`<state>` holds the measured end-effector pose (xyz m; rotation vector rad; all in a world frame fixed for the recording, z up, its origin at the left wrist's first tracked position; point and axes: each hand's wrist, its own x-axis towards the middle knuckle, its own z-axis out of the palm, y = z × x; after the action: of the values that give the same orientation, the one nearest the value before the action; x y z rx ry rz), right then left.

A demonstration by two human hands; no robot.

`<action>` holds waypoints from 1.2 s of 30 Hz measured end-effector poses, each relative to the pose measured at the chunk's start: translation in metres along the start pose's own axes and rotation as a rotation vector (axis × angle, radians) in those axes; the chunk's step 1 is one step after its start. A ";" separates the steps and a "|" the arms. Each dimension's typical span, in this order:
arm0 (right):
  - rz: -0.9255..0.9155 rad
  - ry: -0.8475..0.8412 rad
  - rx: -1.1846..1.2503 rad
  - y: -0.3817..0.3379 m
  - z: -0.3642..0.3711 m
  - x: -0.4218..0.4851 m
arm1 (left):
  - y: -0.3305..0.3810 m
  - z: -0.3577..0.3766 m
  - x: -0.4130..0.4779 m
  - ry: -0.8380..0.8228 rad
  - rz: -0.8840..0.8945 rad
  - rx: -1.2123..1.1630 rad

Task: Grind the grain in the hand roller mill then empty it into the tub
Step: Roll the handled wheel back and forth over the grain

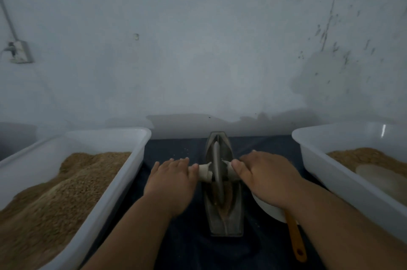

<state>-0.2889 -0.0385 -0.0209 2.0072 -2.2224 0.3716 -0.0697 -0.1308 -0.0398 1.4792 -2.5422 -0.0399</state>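
The left hand [171, 179] lies palm down on the left handle [204, 173] of the mill [222, 221], its grip wide, the fingers straight and pointing to the far edge of the table [176, 247], the thumb against the handle's pale stub. The right hand [264, 175] lies the same way on the right handle [229, 169], its grip wide too, fingers flat and thumb touching the stub beside the wheel [217, 170]. The wheel stands upright on edge between the two hands, set in the mill's long grey boat-shaped trough, which runs from the near side of the table toward the far edge at the table's middle. A thin line of brown grain [229, 195] shows in the trough just beside the wheel. Under the right wrist sits a white bowl [268, 208], just right of the trough, and an orange handle [296, 241] juts from it toward the near edge. The left tub [123, 137], white and oblong, lies along the table's left edge, heaped with coarse brown grain. The right tub [319, 153] lies along the right edge, holding a lower brown layer with a paler patch in it. A dark blue cloth covers the table. A pale, stained wall [198, 49] rises behind the far edge, with a socket [19, 52] on it at the left.
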 end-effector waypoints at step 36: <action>0.006 -0.027 0.024 0.001 -0.003 0.001 | 0.002 -0.001 0.000 0.019 0.002 -0.001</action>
<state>-0.2905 -0.0384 -0.0181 2.0301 -2.2506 0.3751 -0.0712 -0.1297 -0.0385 1.4693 -2.5282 -0.0273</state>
